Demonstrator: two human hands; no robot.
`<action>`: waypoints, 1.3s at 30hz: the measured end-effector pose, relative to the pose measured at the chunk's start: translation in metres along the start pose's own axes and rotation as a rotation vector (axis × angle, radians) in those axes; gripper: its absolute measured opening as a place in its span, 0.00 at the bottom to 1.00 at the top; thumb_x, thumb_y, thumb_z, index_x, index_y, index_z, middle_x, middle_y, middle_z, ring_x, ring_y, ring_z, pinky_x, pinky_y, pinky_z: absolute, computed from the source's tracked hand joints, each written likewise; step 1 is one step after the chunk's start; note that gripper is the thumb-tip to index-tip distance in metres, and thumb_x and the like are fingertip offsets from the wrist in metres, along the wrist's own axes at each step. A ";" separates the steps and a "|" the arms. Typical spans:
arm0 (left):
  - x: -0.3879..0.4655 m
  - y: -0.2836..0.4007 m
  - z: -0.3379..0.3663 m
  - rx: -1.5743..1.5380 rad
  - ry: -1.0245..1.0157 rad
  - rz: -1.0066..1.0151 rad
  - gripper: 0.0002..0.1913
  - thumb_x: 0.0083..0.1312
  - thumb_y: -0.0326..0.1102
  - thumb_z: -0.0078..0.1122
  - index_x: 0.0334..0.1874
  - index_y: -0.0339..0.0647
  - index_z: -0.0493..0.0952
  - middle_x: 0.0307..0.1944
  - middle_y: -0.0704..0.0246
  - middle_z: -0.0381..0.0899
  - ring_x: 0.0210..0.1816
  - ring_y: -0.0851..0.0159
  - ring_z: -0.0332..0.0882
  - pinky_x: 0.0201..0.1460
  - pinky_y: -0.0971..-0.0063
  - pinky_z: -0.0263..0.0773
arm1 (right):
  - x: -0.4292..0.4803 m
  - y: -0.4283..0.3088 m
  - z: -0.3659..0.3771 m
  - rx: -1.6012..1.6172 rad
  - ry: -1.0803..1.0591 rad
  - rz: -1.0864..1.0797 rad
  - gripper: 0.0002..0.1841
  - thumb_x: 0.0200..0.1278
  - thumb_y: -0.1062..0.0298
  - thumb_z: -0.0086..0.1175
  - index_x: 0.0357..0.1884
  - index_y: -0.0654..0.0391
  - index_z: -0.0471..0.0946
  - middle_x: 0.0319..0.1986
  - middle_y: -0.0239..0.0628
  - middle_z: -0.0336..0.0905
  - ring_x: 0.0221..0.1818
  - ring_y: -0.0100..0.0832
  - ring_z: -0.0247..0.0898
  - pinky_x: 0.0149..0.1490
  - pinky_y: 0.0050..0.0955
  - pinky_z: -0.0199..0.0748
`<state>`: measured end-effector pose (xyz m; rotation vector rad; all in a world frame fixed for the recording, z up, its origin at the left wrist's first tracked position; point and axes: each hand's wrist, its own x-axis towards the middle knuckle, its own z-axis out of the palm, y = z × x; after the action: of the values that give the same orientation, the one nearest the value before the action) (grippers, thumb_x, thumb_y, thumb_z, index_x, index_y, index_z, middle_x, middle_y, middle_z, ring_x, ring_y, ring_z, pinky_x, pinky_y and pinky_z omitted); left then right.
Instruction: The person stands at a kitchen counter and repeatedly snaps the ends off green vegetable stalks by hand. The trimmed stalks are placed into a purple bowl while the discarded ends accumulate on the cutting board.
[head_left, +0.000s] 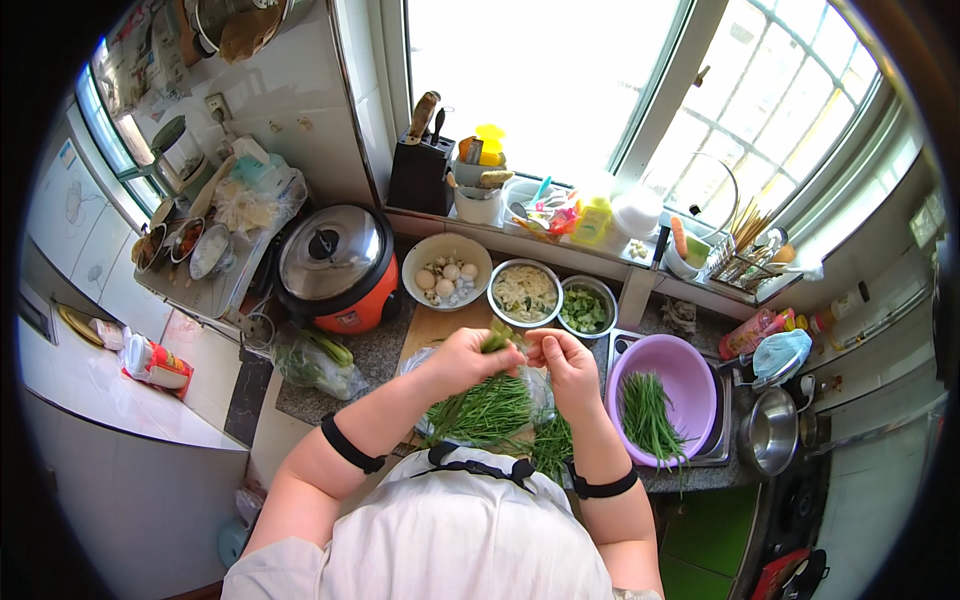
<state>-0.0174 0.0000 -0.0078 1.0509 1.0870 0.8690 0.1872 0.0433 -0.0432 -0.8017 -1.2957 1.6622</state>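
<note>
My left hand (474, 361) is closed around a small bunch of green chives (496, 339), whose ends stick up past the fingers. Beside it on the right is my right hand (561, 360), thumb and fingers pinched near the tip of the bunch; whether it grips a stalk is too small to tell. Beneath both hands a heap of long green chives (487, 411) lies on clear plastic over a wooden board, with more chives (553, 442) to its right, partly hidden by my forearm. A purple plastic basin (705, 390) in the sink at right holds another bundle of chives (651, 416).
Behind the hands stand a bowl of eggs (448, 237), a metal bowl of pale shreds (525, 293) and a metal bowl of chopped greens (585, 309). A red rice cooker (337, 270) and bagged vegetables (319, 364) are at left. A knife block (420, 174) stands by the window.
</note>
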 end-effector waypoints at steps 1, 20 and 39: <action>-0.001 0.002 -0.010 -0.173 -0.051 -0.004 0.11 0.70 0.41 0.62 0.42 0.40 0.82 0.34 0.73 0.84 0.28 0.80 0.71 0.30 0.84 0.66 | 0.005 0.013 -0.005 0.090 -0.016 -0.002 0.10 0.75 0.70 0.47 0.47 0.64 0.78 0.36 0.35 0.82 0.36 0.23 0.76 0.45 0.22 0.76; -0.010 -0.024 -0.039 -0.145 0.194 0.063 0.11 0.76 0.40 0.51 0.42 0.39 0.76 0.30 0.74 0.78 0.29 0.78 0.72 0.34 0.83 0.68 | 0.017 0.100 -0.042 -1.147 -0.050 -0.084 0.07 0.54 0.65 0.64 0.33 0.55 0.83 0.35 0.39 0.81 0.42 0.43 0.76 0.47 0.39 0.73; -0.008 0.010 0.000 -0.050 0.014 0.015 0.12 0.66 0.34 0.66 0.46 0.34 0.80 0.38 0.70 0.83 0.41 0.75 0.79 0.46 0.80 0.74 | -0.002 -0.043 0.018 -0.291 -0.043 -0.087 0.07 0.70 0.71 0.55 0.42 0.63 0.79 0.33 0.31 0.81 0.37 0.22 0.75 0.45 0.22 0.73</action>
<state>-0.0202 -0.0048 0.0042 1.0135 1.0648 0.9123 0.1831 0.0380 0.0032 -0.8693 -1.6043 1.4484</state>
